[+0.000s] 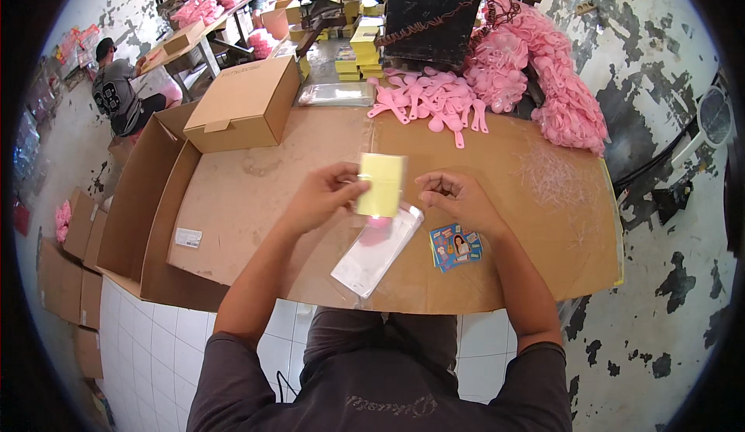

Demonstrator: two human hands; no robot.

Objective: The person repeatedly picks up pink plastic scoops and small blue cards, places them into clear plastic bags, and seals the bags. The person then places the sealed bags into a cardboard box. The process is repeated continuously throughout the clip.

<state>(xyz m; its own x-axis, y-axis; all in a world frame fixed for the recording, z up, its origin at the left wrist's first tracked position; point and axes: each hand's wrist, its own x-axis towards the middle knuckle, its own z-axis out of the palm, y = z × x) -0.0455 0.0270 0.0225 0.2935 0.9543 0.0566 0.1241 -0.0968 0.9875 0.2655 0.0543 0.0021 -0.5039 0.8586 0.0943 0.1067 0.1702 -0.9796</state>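
Observation:
My left hand (330,193) pinches the edge of a clear plastic bag with a yellow card (381,185) inside, held up over the table. A pink piece (379,222) shows at the bag's lower end, its shape blurred. Just right of the bag, my right hand (463,197) has its fingers curled and the thumb close to the forefinger; whatever may be between them is too small to make out. Below lies a slanted stack of clear plastic bags (372,265). Several blue printed cards (455,247) rest under my right wrist.
Pink spoons (431,98) lie loose at the back, beside large pink bundles (555,83). Thin clear strips (555,172) litter the cardboard-covered table's right side. A closed cardboard box (244,106) stands back left, near an open carton (147,199). Another person (120,86) sits far left.

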